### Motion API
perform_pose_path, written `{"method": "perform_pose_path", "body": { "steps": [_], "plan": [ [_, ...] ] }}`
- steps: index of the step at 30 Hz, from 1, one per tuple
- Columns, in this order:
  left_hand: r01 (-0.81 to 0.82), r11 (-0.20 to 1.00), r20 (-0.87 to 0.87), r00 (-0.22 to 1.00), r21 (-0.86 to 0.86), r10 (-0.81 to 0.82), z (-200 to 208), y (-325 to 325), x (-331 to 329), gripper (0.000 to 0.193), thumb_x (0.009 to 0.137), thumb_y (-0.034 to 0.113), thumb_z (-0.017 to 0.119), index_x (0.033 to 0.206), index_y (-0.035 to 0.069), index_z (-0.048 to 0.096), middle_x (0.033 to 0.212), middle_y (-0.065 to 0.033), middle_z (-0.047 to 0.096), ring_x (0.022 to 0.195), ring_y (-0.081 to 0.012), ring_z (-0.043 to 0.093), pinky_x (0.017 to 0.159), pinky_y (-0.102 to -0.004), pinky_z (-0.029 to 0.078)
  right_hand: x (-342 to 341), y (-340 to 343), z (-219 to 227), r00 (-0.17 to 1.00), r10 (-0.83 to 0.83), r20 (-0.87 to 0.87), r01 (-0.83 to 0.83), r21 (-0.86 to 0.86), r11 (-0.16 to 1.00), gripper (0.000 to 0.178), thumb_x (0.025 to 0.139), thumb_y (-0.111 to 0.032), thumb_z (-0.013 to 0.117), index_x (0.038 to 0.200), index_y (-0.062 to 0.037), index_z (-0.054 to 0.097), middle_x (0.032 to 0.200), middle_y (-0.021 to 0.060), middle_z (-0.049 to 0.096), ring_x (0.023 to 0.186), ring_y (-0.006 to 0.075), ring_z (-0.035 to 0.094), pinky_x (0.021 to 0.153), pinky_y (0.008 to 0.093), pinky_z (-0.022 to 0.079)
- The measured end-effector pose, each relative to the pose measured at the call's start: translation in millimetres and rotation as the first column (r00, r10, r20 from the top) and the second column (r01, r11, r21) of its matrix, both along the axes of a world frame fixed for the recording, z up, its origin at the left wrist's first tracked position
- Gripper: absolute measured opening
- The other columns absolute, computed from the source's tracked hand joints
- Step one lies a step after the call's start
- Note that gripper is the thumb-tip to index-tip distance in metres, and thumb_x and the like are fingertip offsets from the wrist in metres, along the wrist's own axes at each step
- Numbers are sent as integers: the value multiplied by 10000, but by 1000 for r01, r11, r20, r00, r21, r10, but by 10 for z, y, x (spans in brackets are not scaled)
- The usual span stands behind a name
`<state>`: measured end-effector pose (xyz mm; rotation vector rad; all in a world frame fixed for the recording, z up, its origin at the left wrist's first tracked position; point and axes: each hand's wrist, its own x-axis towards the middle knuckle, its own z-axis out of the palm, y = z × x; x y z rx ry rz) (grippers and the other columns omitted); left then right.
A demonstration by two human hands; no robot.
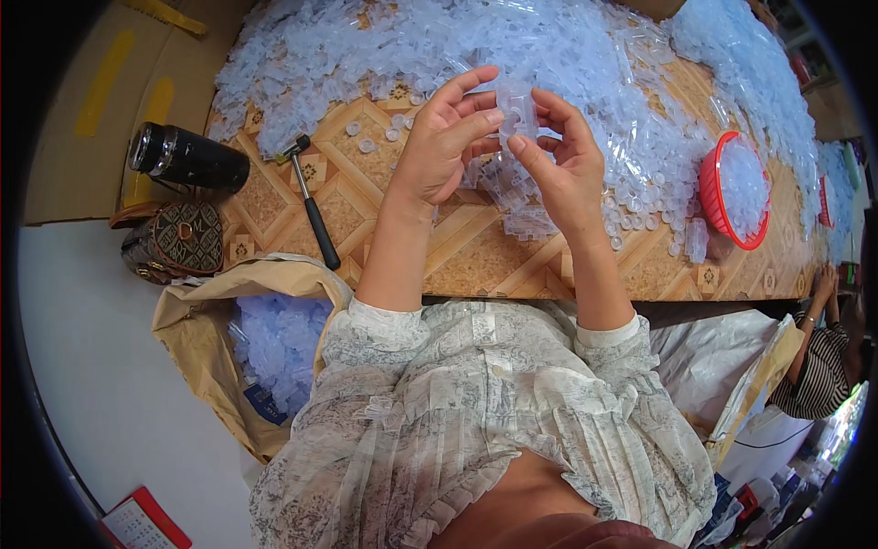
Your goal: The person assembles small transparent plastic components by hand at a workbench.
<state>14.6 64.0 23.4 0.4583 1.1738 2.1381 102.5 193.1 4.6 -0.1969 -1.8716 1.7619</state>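
The left hand [442, 137] and the right hand [569, 169] are holding one clear plastic piece [517, 110] between them, above the worktop [366, 209]. The left fingers are closing narrowly on its left edge; the right fingers are gripping its right side, with the thumb pressing near the lower end. The finer shape of the piece is remaining too small to tell.

A large pile of clear plastic parts [402, 46] is covering the far side of the worktop. Small round caps [367, 145] are lying loose along its near edge. To the left, a hammer [315, 215] is lying beside a black flask [201, 160] and a patterned pouch [187, 238]. To the right, a red basket [710, 188] is containing further clear parts. Below the worktop's left edge, an open brown sack [197, 320] is holding more.
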Motion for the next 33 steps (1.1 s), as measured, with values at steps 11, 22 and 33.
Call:
{"method": "perform_pose_path", "body": {
  "steps": [11,22,33],
  "plan": [
    [-63,989,-16,998,-133,62,-68,102,-71,435,848,85,625,1255,34,482,1076,-95,579,944,-164,599,736,-306,535,50,31,56,996,-80,44,83,-62,995,489,785,-59,700,1237,-15,517,1118,90,545,1024,150,531,787,263,483],
    [-746,544,-890,456,-385,-4,-39,353,-708,350,812,252,645,1083,31,643,1081,-182,632,983,-317,610,872,-362,467,86,129,93,994,-88,68,99,-188,977,494,788,-65,708,1239,-17,513,1103,82,534,1006,136,520,791,242,492],
    [-447,781,-437,864,-436,251,-246,256,-1133,270,836,148,646,1060,-2,643,878,-84,668,773,-179,661,633,-271,525,61,165,24,995,-46,90,68,-265,962,502,786,-77,706,1242,-6,511,1134,89,542,1038,160,519,845,281,479]
  ]
}}
